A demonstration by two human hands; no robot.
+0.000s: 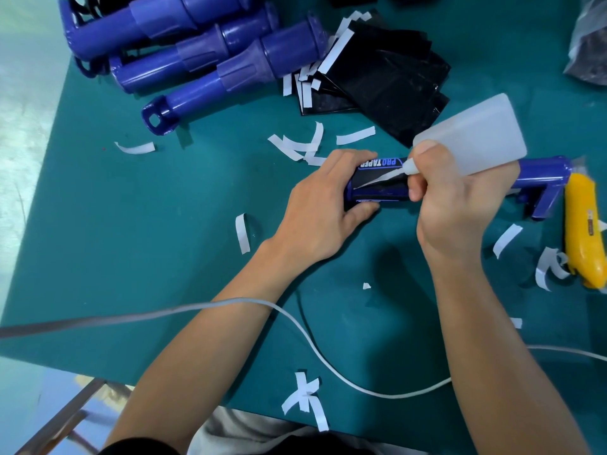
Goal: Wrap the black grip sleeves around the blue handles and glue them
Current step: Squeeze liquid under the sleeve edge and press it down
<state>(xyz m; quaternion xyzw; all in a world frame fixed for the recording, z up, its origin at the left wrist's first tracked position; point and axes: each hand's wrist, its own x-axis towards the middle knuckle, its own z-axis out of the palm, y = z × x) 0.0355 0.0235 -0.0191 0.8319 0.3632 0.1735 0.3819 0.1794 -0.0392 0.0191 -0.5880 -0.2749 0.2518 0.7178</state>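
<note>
A blue handle (542, 174) lies across the green table (131, 241) at centre right. A black grip sleeve (381, 178) with white "PRO TAPER" lettering is wrapped around its left end. My left hand (325, 205) grips that wrapped end. My right hand (456, 198) holds a translucent white glue bottle (473, 136), tilted, with its nozzle tip touching the sleeve's seam. Several bare blue handles (197, 50) lie piled at the top left. A stack of flat black grip sleeves (387, 83) with white backing strips lies at top centre.
A yellow utility knife (583, 231) lies at the right, beside the handle's angled end. White peeled backing strips (243, 233) are scattered over the table. A white cable (315, 346) loops across the front. A plastic bag (591, 41) sits at the top right corner.
</note>
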